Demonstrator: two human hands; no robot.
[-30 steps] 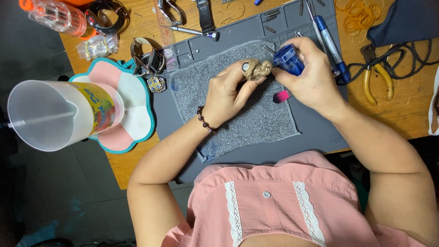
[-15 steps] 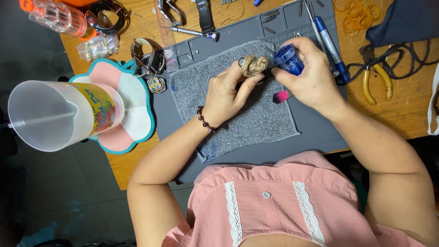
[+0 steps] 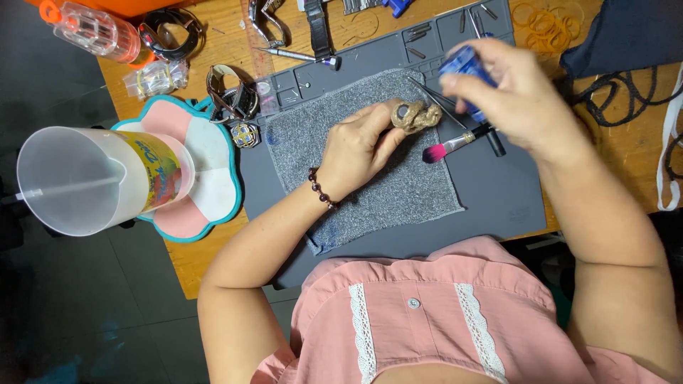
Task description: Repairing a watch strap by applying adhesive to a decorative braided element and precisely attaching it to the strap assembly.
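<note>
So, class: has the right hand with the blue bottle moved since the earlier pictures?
Yes. The right hand has lifted the blue bottle off the brown lump, toward the grey mat's far edge.

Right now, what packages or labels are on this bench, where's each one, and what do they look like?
Label on the translucent plastic jug, far left: a yellow band with multicoloured print.
Small clear plastic bag, upper left on the wooden table: crinkled, see-through.
Clear bottle, top left corner: lying down, orange cap.
No screens or signs.
</note>
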